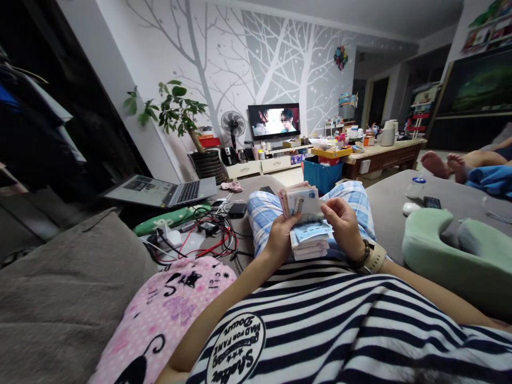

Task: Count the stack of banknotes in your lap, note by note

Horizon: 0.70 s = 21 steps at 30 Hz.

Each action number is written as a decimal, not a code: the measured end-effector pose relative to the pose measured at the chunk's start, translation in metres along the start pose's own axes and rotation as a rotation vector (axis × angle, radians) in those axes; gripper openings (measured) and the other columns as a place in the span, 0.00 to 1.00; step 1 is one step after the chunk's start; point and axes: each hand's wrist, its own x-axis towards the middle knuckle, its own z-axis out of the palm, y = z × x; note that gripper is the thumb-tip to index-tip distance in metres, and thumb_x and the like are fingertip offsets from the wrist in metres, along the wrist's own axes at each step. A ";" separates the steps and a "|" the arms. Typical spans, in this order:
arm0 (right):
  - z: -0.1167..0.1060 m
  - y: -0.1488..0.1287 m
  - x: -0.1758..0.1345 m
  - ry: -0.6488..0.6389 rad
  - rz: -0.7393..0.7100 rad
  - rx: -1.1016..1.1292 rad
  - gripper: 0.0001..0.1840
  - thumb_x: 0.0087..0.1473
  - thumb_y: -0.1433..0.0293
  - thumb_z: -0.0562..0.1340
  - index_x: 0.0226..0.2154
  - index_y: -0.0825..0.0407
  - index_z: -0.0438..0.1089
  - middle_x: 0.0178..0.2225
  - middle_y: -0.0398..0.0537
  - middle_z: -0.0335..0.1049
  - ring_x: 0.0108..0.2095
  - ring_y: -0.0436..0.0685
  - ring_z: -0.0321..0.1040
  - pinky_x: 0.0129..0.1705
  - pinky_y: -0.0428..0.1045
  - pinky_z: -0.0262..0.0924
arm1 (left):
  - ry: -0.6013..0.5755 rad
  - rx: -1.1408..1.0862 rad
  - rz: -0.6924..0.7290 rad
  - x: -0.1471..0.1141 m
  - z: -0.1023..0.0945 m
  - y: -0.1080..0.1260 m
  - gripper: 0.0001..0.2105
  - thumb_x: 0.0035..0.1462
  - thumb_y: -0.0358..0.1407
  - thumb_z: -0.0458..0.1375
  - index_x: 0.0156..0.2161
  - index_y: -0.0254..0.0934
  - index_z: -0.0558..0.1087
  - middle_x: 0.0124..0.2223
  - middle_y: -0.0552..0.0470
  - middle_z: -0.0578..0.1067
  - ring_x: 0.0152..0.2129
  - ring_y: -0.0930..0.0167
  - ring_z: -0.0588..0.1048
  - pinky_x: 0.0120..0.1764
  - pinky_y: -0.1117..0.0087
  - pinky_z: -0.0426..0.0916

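Note:
Fanned upright in my left hand [280, 234] is a bundle of banknotes [302, 202], pinkish ones at the left and a pale blue-grey one in front. My right hand [342, 224] is at the right edge of the front note, thumb and forefinger pinched on it. Below both hands, a thick stack of banknotes [310, 245] lies on my lap, topped with a light blue note. Blue checked trousers [260, 213] cover my legs under the money. A watch and a beaded bracelet circle my right wrist.
To the left are an open laptop [188, 192], tangled cables [216, 234] and a pink cushion [176, 293]. A green neck pillow [424, 240], white mouse [410, 208] and another person's bare feet [436, 164] are at the right. Ahead stand a cluttered table [404, 146] and a television [274, 121].

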 end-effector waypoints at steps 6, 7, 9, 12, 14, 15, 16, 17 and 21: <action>-0.001 -0.004 -0.001 -0.013 -0.035 -0.057 0.20 0.55 0.54 0.66 0.23 0.49 0.63 0.20 0.37 0.56 0.23 0.50 0.51 0.27 0.49 0.47 | -0.005 -0.020 -0.018 0.001 -0.002 -0.001 0.16 0.39 0.39 0.72 0.34 0.32 0.80 0.38 0.42 0.84 0.49 0.51 0.79 0.54 0.53 0.72; -0.001 -0.004 -0.002 -0.016 -0.044 -0.052 0.20 0.55 0.55 0.66 0.23 0.49 0.63 0.20 0.37 0.55 0.23 0.51 0.51 0.27 0.49 0.47 | 0.003 -0.028 -0.022 0.003 -0.004 -0.002 0.16 0.40 0.40 0.72 0.34 0.33 0.80 0.38 0.43 0.84 0.50 0.51 0.78 0.54 0.54 0.72; -0.001 -0.004 -0.004 -0.027 -0.069 -0.043 0.19 0.56 0.56 0.66 0.24 0.49 0.64 0.20 0.37 0.55 0.23 0.51 0.50 0.27 0.49 0.47 | 0.018 -0.040 -0.024 0.007 -0.006 -0.004 0.15 0.43 0.41 0.71 0.35 0.33 0.80 0.38 0.44 0.84 0.50 0.52 0.78 0.53 0.55 0.72; -0.001 -0.005 -0.007 -0.059 -0.114 -0.041 0.17 0.58 0.57 0.65 0.25 0.49 0.65 0.21 0.38 0.56 0.24 0.51 0.51 0.27 0.49 0.49 | 0.054 -0.060 -0.032 0.010 -0.008 -0.005 0.14 0.45 0.41 0.69 0.35 0.34 0.79 0.38 0.45 0.84 0.49 0.54 0.78 0.52 0.57 0.74; -0.002 -0.006 -0.009 -0.087 -0.133 -0.042 0.17 0.58 0.57 0.65 0.25 0.49 0.65 0.22 0.39 0.57 0.25 0.52 0.52 0.28 0.49 0.50 | 0.064 -0.074 -0.063 0.010 -0.006 -0.004 0.12 0.47 0.41 0.68 0.35 0.35 0.79 0.37 0.46 0.84 0.48 0.54 0.79 0.50 0.58 0.75; -0.002 -0.006 -0.009 -0.102 -0.139 -0.043 0.17 0.59 0.57 0.64 0.25 0.49 0.65 0.22 0.39 0.58 0.25 0.52 0.53 0.29 0.50 0.50 | 0.063 -0.080 -0.079 0.009 -0.004 -0.003 0.12 0.48 0.41 0.67 0.35 0.35 0.79 0.36 0.46 0.83 0.48 0.54 0.79 0.50 0.58 0.75; -0.002 -0.006 -0.010 -0.115 -0.143 -0.044 0.17 0.59 0.57 0.64 0.25 0.49 0.66 0.22 0.40 0.58 0.25 0.52 0.53 0.29 0.50 0.51 | 0.061 -0.080 -0.087 0.008 -0.003 -0.001 0.12 0.48 0.41 0.67 0.36 0.35 0.79 0.35 0.46 0.83 0.47 0.54 0.79 0.49 0.57 0.75; -0.003 -0.006 -0.010 -0.125 -0.147 -0.046 0.17 0.59 0.56 0.64 0.25 0.49 0.66 0.22 0.40 0.58 0.25 0.52 0.54 0.29 0.50 0.51 | 0.060 -0.080 -0.091 0.007 -0.002 0.000 0.12 0.48 0.41 0.67 0.36 0.35 0.78 0.35 0.46 0.83 0.46 0.54 0.80 0.48 0.57 0.75; -0.003 -0.006 -0.010 -0.144 -0.162 -0.054 0.18 0.59 0.55 0.64 0.26 0.49 0.67 0.23 0.41 0.59 0.26 0.53 0.55 0.30 0.50 0.52 | 0.048 -0.072 -0.088 0.006 -0.002 0.001 0.13 0.46 0.40 0.68 0.36 0.35 0.77 0.35 0.46 0.83 0.45 0.55 0.80 0.48 0.58 0.75</action>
